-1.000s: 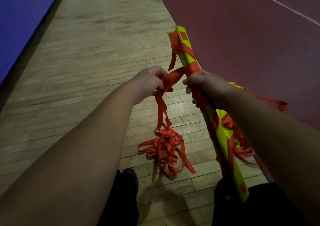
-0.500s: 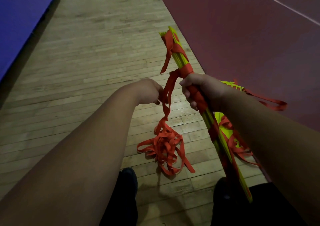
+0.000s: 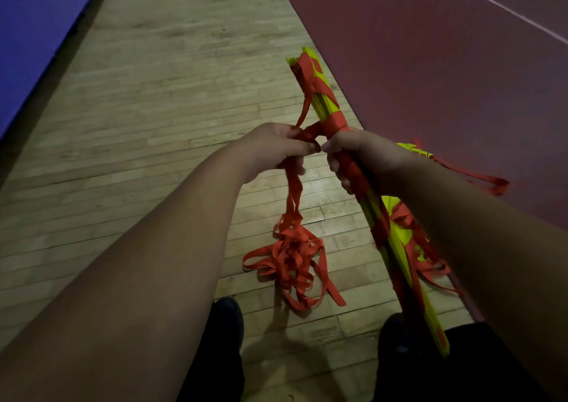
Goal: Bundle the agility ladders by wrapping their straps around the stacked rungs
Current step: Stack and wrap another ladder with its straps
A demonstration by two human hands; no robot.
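— Both our hands are closed. Our right hand [image 3: 359,158] is curled round the stacked rungs [image 3: 325,100] just below a tight red band, and our left hand [image 3: 276,146] pinches the red strap [image 3: 293,192] where it leaves that band.

— Where do we have the bundle?

— We hold it in the air, tilted, with its far end up and away from us and its near end low by our right leg. Below our left hand the strap hangs to a loose tangle [image 3: 292,260] near the floor. We cannot tell whether the tangle rests on it.

— What are we standing on?

— We are on a pale wooden floor [image 3: 153,109] of narrow boards, in dim light. To our right runs a dark red court surface [image 3: 430,78] crossed by a thin white line [image 3: 507,11]. A blue mat [image 3: 33,32] edges the left. A second yellow ladder stack [image 3: 396,208] lies behind our right forearm, and its strap loop [image 3: 491,186] reaches onto the red.

— And against half a second ago?

— Our left hand has come up and in towards the right. Our thumb tips almost meet now, where a clear gap showed before. The length of strap between the band and our left hand is shorter, and the tangle hangs where it did.
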